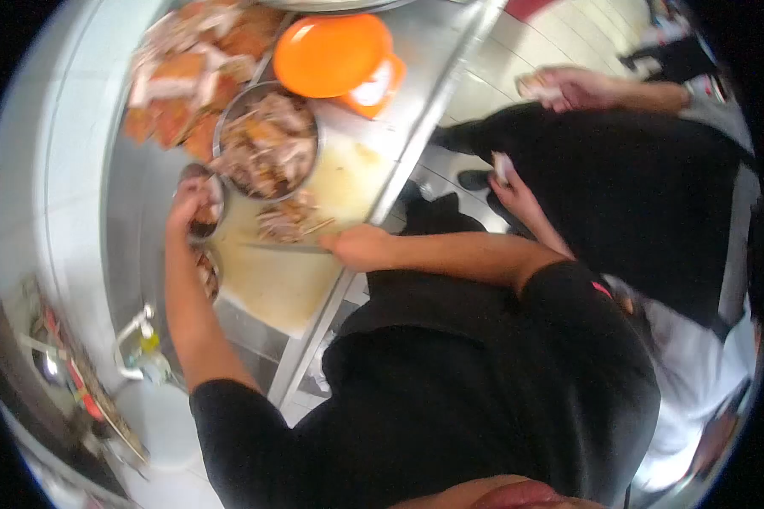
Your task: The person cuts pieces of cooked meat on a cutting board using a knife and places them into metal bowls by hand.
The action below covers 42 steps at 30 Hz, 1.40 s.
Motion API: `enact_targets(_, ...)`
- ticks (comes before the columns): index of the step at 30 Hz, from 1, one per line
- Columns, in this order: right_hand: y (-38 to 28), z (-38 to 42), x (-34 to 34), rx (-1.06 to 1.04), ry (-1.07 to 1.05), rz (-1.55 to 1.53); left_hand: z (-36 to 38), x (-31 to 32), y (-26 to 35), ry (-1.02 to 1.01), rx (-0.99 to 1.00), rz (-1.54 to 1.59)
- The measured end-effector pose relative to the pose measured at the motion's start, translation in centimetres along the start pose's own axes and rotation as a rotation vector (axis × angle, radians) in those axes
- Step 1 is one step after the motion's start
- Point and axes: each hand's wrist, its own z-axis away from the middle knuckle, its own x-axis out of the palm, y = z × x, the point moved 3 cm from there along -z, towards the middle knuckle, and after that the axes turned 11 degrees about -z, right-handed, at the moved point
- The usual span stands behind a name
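My right hand (361,247) is wrapped around the handle of a knife (284,247). Its blade lies low over the cutting board (280,284), just beside a small heap of chopped meat (290,220). My left hand (193,202) reaches to a small metal bowl (219,208) with meat pieces in it. Its fingers are curled at the bowl; blur hides what they hold. A larger round metal bowl (318,148) full of chopped meat (267,144) stands beyond the heap.
Large browned meat slabs (178,85) lie at the far left of the metal counter (424,51). An orange-lidded container (335,55) stands beside them. Another bowl (216,276) sits near my left forearm. To the right, a co-worker in a black apron (620,187) holds pale pieces in both hands.
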Motion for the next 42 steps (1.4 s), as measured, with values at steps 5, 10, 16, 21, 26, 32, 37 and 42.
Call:
enact_targets(5,0.1,0.2,0.0,0.02,0.034,0.02,0.7,-1.4,-0.3,0.046,-0.166,-0.165)
enact_targets(10,0.5,-0.2,0.9,0.09,0.053,0.026,2.8,-3.1,-1.7,0.266,0.061,0.493)
enact_targets(16,0.2,-1.0,0.6,-0.077,0.164,0.065,9.4,-0.5,7.0,0.14,0.461,0.876)
enact_targets(21,-0.7,-0.4,0.3,-0.036,0.17,0.072,10.3,3.5,10.7,0.017,0.621,1.107)
enact_targets(26,0.3,-0.6,0.8,-0.072,0.189,0.071,10.4,5.9,12.6,-0.228,0.69,1.492)
enact_targets(32,0.4,-0.6,1.0,-0.035,0.194,0.102,10.1,8.1,13.9,-0.357,0.728,1.697)
enact_targets(37,0.9,-0.8,1.4,-0.055,0.201,0.111,10.7,6.9,11.8,-0.217,0.722,1.664)
enact_targets(42,1.0,-0.9,1.5,-0.087,0.222,0.115,18.1,4.0,4.1,0.267,0.455,1.036)
